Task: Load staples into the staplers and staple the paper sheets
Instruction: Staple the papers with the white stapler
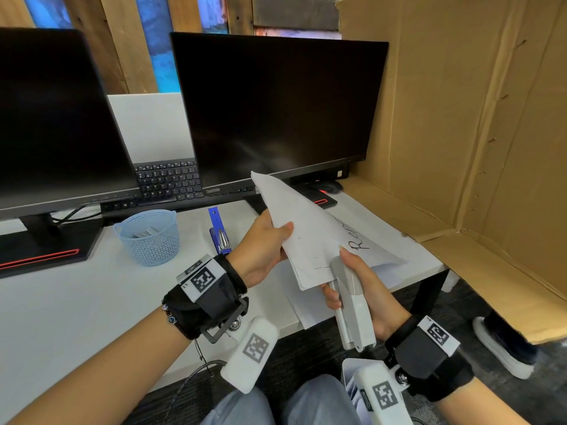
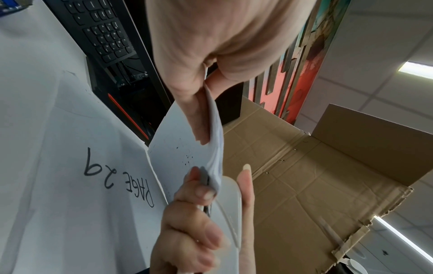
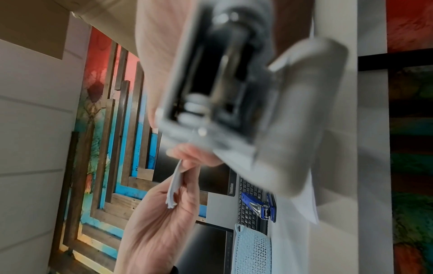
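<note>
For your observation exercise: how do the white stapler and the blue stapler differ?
The white stapler is gripped in the right hand, closed over a paper stack's corner; the blue stapler lies untouched on the desk, hinged open. They differ in colour. Both are handheld staplers.

Your white desk [image 1: 92,302] carries: blue mesh basket [image 1: 148,236]; blue stapler [image 1: 219,233] lying opened just right of it; two monitor stands; black keyboard [image 1: 168,179] behind; loose paper sheets [image 1: 383,240] at right, one handwritten.
</note>
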